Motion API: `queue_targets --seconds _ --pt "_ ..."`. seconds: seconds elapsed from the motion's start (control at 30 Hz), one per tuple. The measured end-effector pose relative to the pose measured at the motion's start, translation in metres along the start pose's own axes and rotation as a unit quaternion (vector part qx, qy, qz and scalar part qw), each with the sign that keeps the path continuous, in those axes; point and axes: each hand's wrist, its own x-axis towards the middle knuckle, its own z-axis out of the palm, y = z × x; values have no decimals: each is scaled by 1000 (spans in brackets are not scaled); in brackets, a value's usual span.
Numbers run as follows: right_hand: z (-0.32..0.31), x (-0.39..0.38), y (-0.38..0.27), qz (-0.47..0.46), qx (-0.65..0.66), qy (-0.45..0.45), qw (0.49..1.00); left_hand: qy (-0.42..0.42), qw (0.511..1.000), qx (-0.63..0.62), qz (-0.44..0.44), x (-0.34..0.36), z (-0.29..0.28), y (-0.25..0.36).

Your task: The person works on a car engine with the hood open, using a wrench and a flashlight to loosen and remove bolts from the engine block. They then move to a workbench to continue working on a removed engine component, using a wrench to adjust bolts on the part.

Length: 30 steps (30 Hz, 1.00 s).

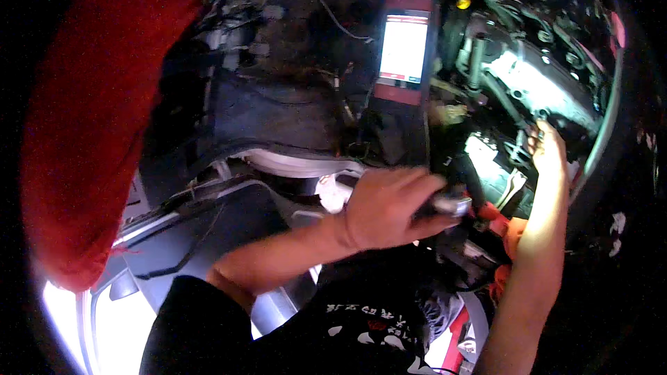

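Red cloth (pixel 104 111), nearest, fills the left of the frame. At centre, the left hand (pixel 389 208) grips a metal-headed torch (pixel 453 205) (blurred, so likely a torch). Upper right, the right hand (pixel 549 146) reaches to a brightly lit engine part (pixel 549 90); I can't tell if it grasps anything. Apparently it's feeling around by torchlight; next calls for steady light.

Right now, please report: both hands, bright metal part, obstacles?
Left hand closed on silver-ended object, blurred. Right hand at pale metal engine part, contact unclear. Red-framed screen beyond, clear of both hands.
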Motion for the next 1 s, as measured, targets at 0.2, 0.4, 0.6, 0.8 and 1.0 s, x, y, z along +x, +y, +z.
queue_targets --seconds 0.2,0.4,0.6,0.8,1.0 --pt "22 -11 14 -71 -6 39 997 30 902 -92 -421 -130 95 -114" --pt "14 0 15 -61 -26 127 990 99 971 -94 -197 -118 162 -210" --pt "3 8 13 -60 -41 12 997 125 955 -116 -242 -51 189 -232" --pt "10 25 19 -83 -40 105 990 249 941 6 -228 -46 139 -183" --pt "9 14 19 -55 45 -17 997 375 849 -95 -360 25 88 -134"
